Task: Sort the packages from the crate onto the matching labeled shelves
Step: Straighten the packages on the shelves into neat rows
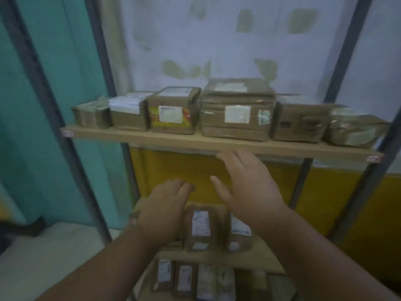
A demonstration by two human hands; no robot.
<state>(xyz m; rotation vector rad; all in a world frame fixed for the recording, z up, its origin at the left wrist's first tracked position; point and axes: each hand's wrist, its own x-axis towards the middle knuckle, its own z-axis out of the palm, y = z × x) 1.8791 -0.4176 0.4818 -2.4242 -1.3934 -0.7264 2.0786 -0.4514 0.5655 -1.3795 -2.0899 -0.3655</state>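
Both hands hovered empty in front of a shelving unit stocked with packages.

The left hand (165,205) was held flat with fingers extended and close together, above the middle shelf (256,255), holding nothing. The right hand (245,185) was spread wider, its fingers relaxed and reaching just below the front edge of the upper shelf (134,135), also holding nothing. Six brown packages stood in a row on that upper shelf, among them a taped cardboard box (236,111) with a white label and a smaller box with a red-and-yellow print (173,111). Two labelled packages (200,229) stood on the middle shelf beneath the hands, more on the shelf below. The picture was blurred, so the labels could not be read.
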